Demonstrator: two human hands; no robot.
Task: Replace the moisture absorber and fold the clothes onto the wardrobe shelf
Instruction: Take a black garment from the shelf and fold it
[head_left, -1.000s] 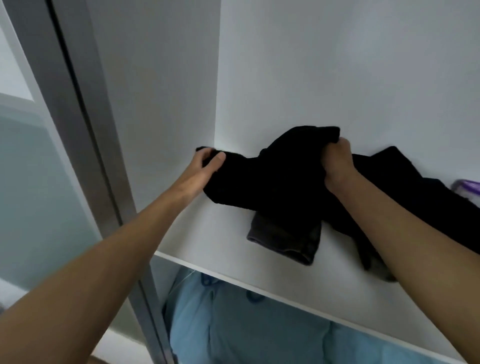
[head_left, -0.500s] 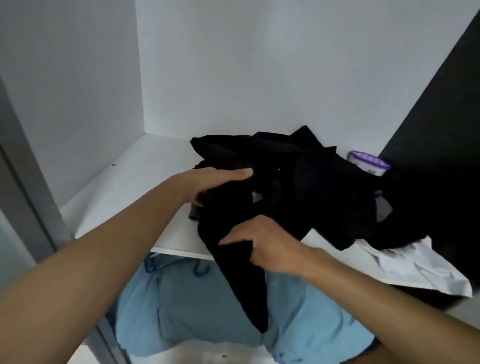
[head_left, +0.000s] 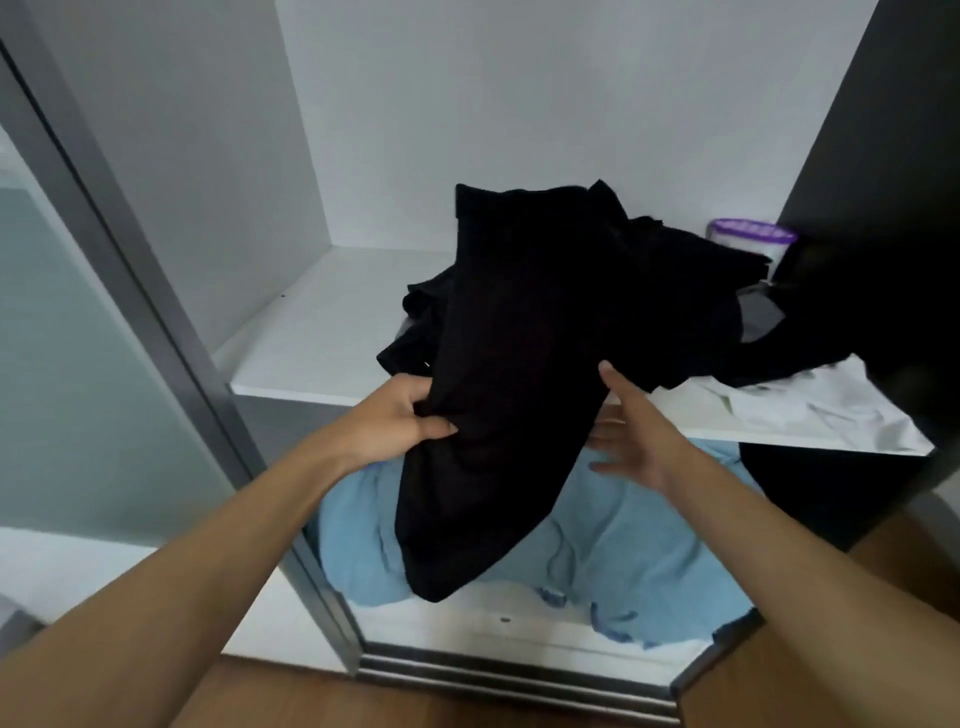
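A black garment (head_left: 498, 395) hangs off the front of the white wardrobe shelf (head_left: 322, 332), its lower end dangling below the shelf edge. My left hand (head_left: 395, 421) grips its left edge with curled fingers. My right hand (head_left: 628, 436) is spread with straight fingers, touching the garment's right side. More black clothes (head_left: 675, 291) lie heaped on the shelf behind. A moisture absorber with a purple lid (head_left: 750, 240) stands at the back right of the shelf, partly hidden by the heap.
A white garment (head_left: 810, 410) lies on the shelf's right front. Light blue clothes (head_left: 623, 545) hang below the shelf. The grey sliding door frame (head_left: 156, 332) runs down the left. A dark panel (head_left: 893, 156) closes the right side. Wood floor shows below.
The black garment has been pulled further off the shelf and lifted. My right hand has let go of it and opened; my left hand now grips its edge.
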